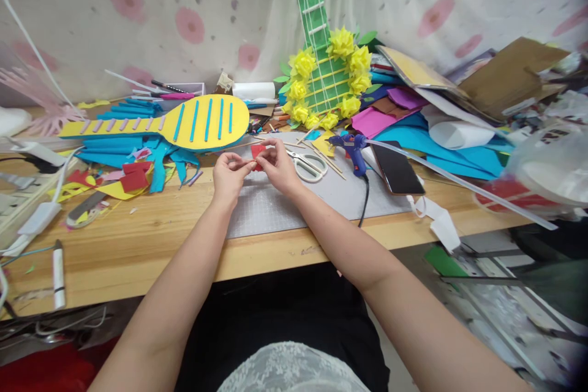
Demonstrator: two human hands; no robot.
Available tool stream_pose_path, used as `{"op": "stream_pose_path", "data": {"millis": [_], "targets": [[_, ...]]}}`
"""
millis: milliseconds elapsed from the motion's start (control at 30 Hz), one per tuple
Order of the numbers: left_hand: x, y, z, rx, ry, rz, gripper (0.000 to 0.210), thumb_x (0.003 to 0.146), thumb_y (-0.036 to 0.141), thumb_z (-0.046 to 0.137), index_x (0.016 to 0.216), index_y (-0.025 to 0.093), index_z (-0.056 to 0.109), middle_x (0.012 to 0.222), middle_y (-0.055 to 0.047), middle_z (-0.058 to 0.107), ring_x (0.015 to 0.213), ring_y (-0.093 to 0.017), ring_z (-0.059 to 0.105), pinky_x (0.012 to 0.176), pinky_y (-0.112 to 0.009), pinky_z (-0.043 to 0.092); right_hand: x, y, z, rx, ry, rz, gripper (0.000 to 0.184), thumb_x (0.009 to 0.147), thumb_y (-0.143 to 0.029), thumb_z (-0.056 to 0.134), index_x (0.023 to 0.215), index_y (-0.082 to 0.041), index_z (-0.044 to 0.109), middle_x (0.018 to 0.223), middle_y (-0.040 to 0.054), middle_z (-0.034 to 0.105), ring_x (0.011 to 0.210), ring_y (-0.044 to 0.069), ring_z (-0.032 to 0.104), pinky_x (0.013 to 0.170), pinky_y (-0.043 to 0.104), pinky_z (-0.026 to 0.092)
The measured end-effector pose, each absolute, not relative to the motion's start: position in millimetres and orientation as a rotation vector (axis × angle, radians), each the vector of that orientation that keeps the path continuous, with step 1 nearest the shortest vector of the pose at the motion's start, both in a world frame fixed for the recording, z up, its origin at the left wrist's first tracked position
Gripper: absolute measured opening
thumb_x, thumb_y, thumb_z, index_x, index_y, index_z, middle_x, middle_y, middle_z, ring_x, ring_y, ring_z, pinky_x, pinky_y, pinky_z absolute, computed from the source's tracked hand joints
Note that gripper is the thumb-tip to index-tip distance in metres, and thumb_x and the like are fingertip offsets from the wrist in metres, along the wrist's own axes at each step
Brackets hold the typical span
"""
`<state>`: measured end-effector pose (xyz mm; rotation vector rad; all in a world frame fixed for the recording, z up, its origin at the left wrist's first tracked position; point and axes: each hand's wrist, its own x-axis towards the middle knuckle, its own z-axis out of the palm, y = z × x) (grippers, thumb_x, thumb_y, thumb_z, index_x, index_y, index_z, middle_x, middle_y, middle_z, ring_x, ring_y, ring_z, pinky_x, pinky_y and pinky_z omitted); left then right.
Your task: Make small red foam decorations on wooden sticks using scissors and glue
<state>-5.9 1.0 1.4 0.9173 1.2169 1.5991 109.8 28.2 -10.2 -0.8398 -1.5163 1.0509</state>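
Observation:
A small piece of red paper (258, 151) is pinched between my two hands above the grey cutting mat (275, 211). My left hand (229, 176) grips its lower left part with thumb and fingertips. My right hand (278, 166) holds the other side, fingers closed and partly covering the paper. Just right of my right hand lie scissors (309, 165) with pale handles. Behind my left hand is a yellow paper guitar shape (209, 122) with blue and lilac strips.
A blue glue gun (353, 150) with a long clear stick and a black phone (397, 168) lie to the right. A green guitar (321, 73) with yellow flowers leans at the back. Paper scraps (135, 177) and a white marker (59, 275) lie left.

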Motion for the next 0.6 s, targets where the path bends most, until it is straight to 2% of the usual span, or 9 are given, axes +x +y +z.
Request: {"op": "stream_pose_path", "data": {"millis": [267,600], "targets": [[-7.9,3.0,0.8,0.812,1.141,1.562,0.045,0.048,0.013,0.074,0.071,0.019,0.036,0.062,0.004,0.063,0.061,-0.011,0.062,0.069,-0.029,0.049,105.7,27.9,-9.4,-0.819,-1.410,1.186,0.030,0.074,-0.030,0.055,0.098,-0.025,0.037,0.070,-0.0052,0.054,0.061,0.009,0.055,0.062,0.026,0.048],[-12.8,5.4,0.5,0.696,1.096,1.529,0.044,0.053,0.013,0.072,0.069,0.020,0.031,0.065,0.004,0.061,0.063,-0.010,0.062,0.071,-0.027,0.048,103.9,27.8,-9.5,-0.816,-1.350,1.317,0.042,0.065,-0.032,0.063,0.096,-0.024,0.035,0.079,-0.0037,0.056,0.069,0.010,0.058,0.067,0.027,0.050]]}}
